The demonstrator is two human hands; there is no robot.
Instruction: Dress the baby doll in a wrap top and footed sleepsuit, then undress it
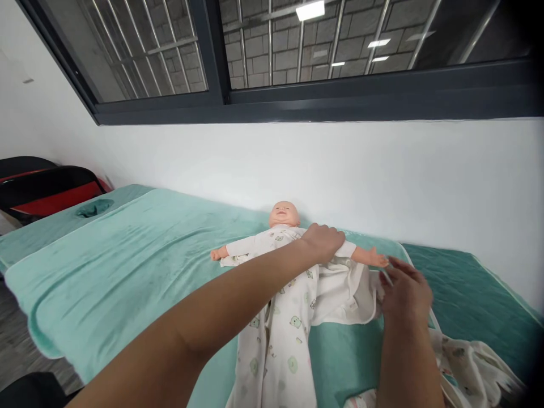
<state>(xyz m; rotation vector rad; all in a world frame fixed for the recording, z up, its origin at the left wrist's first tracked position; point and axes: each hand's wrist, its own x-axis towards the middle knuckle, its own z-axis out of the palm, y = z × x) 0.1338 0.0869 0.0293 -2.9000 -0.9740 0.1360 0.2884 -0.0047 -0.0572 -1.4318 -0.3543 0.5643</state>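
Green sheet [140, 243]: doll [284, 215] lies face-up on it, both arms sleeved. Printed garment [293, 340]: side flap [344, 306] open, apparently not yet fastened. Left hand [323, 242] closed over doll's sleeved arm [347, 249]. Right hand [407, 290] narrowed at doll's hand [376, 258]; hold unclear.

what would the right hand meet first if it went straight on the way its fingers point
Most likely the doll's outstretched hand, just ahead of the right hand; depth is unclear, so they may already be touching.
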